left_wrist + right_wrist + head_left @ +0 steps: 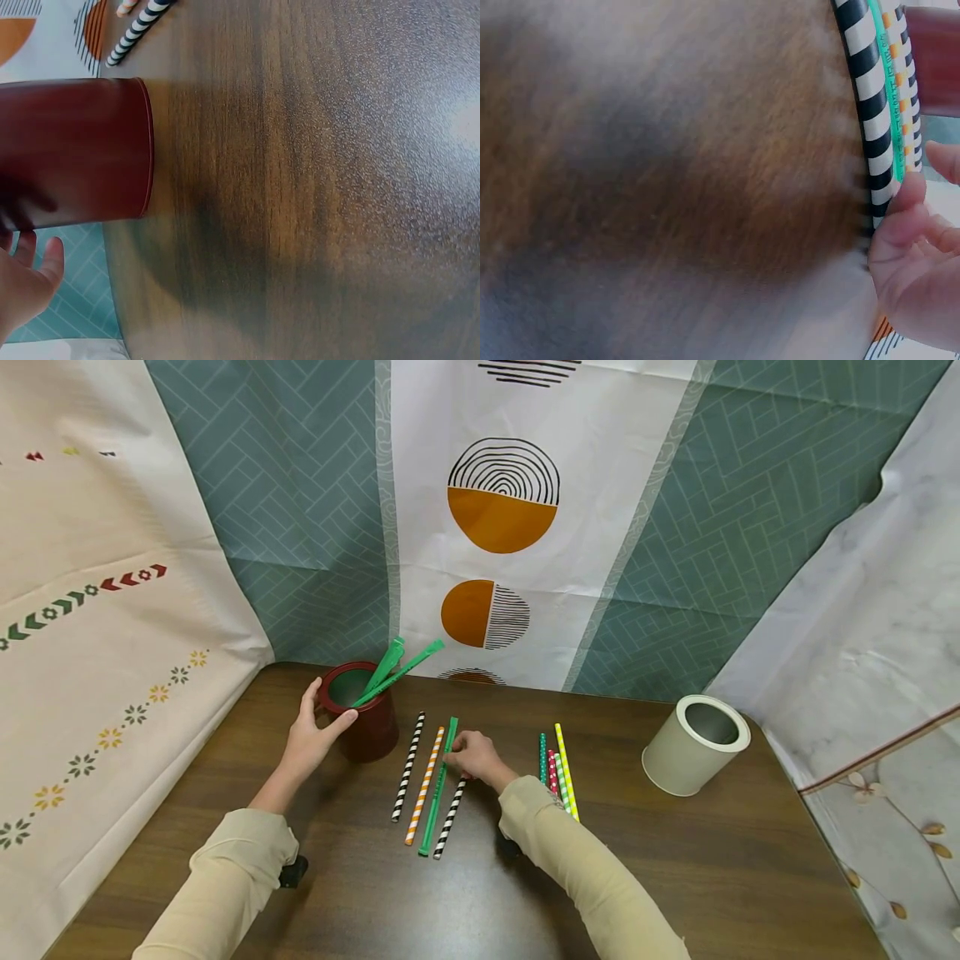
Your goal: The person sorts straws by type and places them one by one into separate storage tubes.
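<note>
My left hand (309,739) holds a dark red cylindrical container (371,731) by its rim, thumb at the front and a finger on the far left side. Two green straws (411,670) lean inside the container. Four paper straws lie in a row beside it: a black-striped straw (408,768), an orange-striped straw (425,787), a green straw (435,810) and another black-striped straw (450,818). My right hand (480,758) pinches the green straw toward its far end. That hand covers the far end of the nearest black-striped straw.
To the right of my right hand lie a yellow straw (567,777), a teal dotted straw (543,756), a red dotted straw (552,770) and a green-striped straw (561,781), partly behind my sleeve. A cream cylindrical container (678,756) stands at the far right. Patterned cloth hangs behind the table (360,902).
</note>
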`<state>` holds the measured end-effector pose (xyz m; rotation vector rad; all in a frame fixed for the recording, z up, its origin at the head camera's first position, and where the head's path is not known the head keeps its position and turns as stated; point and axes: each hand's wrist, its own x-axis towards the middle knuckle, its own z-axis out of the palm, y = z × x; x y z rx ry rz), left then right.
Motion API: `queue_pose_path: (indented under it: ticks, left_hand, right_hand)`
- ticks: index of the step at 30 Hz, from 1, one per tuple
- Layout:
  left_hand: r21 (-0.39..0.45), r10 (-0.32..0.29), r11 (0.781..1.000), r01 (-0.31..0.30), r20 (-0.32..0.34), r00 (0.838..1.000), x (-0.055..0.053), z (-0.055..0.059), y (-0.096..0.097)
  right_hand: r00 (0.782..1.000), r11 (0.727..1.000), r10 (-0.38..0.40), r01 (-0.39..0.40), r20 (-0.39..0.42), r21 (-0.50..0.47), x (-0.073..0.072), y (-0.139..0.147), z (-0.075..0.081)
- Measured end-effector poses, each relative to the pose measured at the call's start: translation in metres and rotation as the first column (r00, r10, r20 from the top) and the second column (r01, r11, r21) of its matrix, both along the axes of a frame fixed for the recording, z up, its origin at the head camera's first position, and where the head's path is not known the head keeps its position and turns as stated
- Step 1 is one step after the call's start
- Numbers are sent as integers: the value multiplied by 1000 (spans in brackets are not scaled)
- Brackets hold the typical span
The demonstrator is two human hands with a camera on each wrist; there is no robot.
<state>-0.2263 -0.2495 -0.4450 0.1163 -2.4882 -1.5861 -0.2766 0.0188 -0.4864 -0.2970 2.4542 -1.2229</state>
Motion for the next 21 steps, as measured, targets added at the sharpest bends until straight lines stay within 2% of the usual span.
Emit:
queue_pose_path:
  ticks: [6,12,16,21]
  left_hand:
    - [-6,5,1000,-5,2,1000,0,-1,0]
    - [-3,8,1000,-8,3,1000,0,-1,0]
    - [0,9,1000,-9,1,1000,0,-1,0]
    - [1,8,1000,-8,5,1000,1,0,0]
  right_hand:
    - [992,987,-7,27,-123,157,4,-2,-4]
    - [971,940,-20,100,-238,327,10,-10,-6]
    - [964,916,-17,120,-264,383,10,-14,-9]
    - [969,921,-26,120,-246,371,10,-14,-8]
